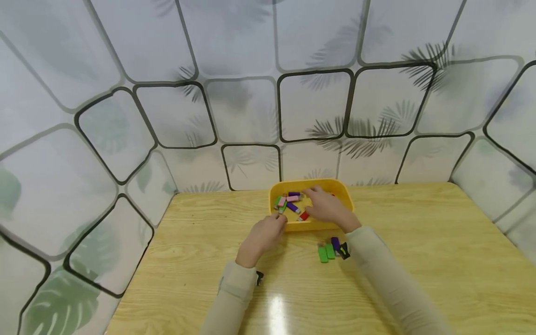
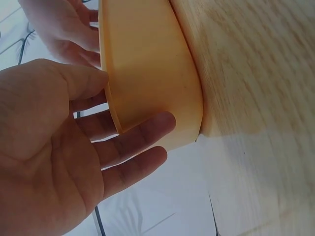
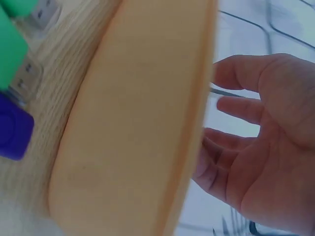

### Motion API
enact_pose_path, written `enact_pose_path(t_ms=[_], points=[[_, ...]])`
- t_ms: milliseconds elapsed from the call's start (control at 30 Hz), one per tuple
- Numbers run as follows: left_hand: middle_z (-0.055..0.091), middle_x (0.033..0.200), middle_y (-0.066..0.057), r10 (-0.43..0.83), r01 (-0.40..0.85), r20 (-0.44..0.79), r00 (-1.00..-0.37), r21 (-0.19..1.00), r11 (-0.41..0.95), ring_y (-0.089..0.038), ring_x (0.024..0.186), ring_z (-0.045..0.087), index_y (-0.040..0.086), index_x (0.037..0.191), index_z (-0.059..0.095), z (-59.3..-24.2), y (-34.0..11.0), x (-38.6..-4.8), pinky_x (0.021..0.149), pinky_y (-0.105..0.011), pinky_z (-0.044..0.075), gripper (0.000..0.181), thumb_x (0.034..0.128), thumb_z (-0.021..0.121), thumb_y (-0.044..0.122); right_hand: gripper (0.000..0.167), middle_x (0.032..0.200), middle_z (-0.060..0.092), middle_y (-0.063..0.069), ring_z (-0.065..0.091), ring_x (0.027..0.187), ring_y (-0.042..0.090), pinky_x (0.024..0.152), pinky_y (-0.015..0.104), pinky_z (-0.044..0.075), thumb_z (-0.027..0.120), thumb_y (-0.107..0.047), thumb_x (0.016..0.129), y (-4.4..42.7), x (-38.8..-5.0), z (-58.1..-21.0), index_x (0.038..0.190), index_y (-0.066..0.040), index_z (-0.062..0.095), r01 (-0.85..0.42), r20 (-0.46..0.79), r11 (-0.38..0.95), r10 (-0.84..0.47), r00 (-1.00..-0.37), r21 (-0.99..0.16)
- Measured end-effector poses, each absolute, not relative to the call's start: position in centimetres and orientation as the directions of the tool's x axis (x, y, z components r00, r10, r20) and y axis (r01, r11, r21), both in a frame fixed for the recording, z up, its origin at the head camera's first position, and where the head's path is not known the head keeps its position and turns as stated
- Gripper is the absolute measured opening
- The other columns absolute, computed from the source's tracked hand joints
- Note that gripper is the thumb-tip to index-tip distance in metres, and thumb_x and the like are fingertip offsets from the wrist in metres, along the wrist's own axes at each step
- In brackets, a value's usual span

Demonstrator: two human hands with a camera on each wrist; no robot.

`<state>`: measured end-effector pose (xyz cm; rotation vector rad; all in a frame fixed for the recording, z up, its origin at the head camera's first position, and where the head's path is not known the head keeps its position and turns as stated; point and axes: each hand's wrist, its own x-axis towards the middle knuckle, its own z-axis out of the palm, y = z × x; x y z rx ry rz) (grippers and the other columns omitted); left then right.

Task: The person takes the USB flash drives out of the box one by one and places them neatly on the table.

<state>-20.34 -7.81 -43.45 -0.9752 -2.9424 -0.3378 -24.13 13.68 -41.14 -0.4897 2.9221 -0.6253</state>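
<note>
A yellow tray (image 1: 311,226) holds several USB sticks, among them a pink one (image 1: 292,198), a purple one (image 1: 293,207) and a red one (image 1: 303,216). My left hand (image 1: 263,236) grips the tray's near left corner; in the left wrist view that hand (image 2: 64,142) has its thumb at the rim and fingers against the outer wall (image 2: 152,64). My right hand (image 1: 327,206) is over the tray's right part, fingers pointing left. In the right wrist view this hand (image 3: 270,137) shows behind the tray wall (image 3: 133,118), fingers slightly bent, nothing visible between them; the fingertips' contact is partly hidden.
On the wooden table (image 1: 188,251), in front of the tray, lie two green USB sticks (image 1: 323,254), a purple one (image 1: 335,243) and a black-and-yellow piece (image 1: 344,251). A small black object (image 1: 259,278) is beside my left sleeve. A patterned cloth wall (image 1: 247,111) stands behind the table.
</note>
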Motion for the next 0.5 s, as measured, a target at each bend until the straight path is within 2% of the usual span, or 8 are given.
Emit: enact_pose_path(t_ms=[100, 233, 367, 500], points=[[0.064, 0.105, -0.009, 0.591, 0.596, 0.092, -0.802, 0.193, 0.779, -0.023, 0.086, 0.066, 0.006, 0.115, 0.062, -43.4, -7.9, -20.3, 0.067, -0.034, 0.053, 0.021, 0.1061, 0.046, 0.017, 0.064, 0.153, 0.028, 0.03, 0.038, 0.047, 0.015, 0.044, 0.028, 0.031, 0.059, -0.017, 0.095, 12.9, -25.4, -41.4, 0.153, -0.008, 0.034, -0.284, -0.091, 0.879, -0.342, -0.935, -0.384], [0.064, 0.102, -0.009, 0.598, 0.607, 0.107, -0.794, 0.181, 0.773, -0.023, 0.084, 0.065, 0.006, 0.112, 0.062, -43.6, -7.8, -20.3, 0.066, -0.033, 0.053, 0.019, 0.1054, 0.048, 0.017, 0.069, 0.157, 0.021, 0.03, 0.034, 0.047, 0.014, 0.043, 0.027, 0.029, 0.06, -0.012, 0.093, 12.2, -26.9, -41.8, 0.155, -0.009, 0.03, -0.253, -0.154, 0.898, -0.325, -0.933, -0.36], [0.063, 0.101, -0.008, 0.597, 0.609, 0.12, -0.793, 0.163, 0.776, -0.022, 0.082, 0.065, 0.007, 0.11, 0.063, -43.6, -7.9, -20.4, 0.065, -0.032, 0.053, 0.019, 0.1052, 0.048, 0.017, 0.073, 0.16, 0.016, 0.027, 0.037, 0.05, 0.017, 0.047, 0.028, 0.033, 0.059, -0.011, 0.091, 11.6, -28.4, -42.5, 0.157, -0.011, 0.026, -0.202, -0.225, 0.922, -0.285, -0.932, -0.332], [0.062, 0.1, -0.008, 0.603, 0.615, 0.119, -0.789, 0.151, 0.774, -0.021, 0.079, 0.064, 0.007, 0.107, 0.062, -43.5, -8.0, -20.4, 0.063, -0.031, 0.051, 0.018, 0.1056, 0.047, 0.017, 0.071, 0.156, 0.023, 0.027, 0.053, 0.07, 0.028, 0.059, 0.036, 0.044, 0.06, -0.017, 0.093, 11.1, -29.1, -43.4, 0.156, -0.013, 0.028, -0.174, -0.262, 0.944, -0.249, -0.932, -0.28]])
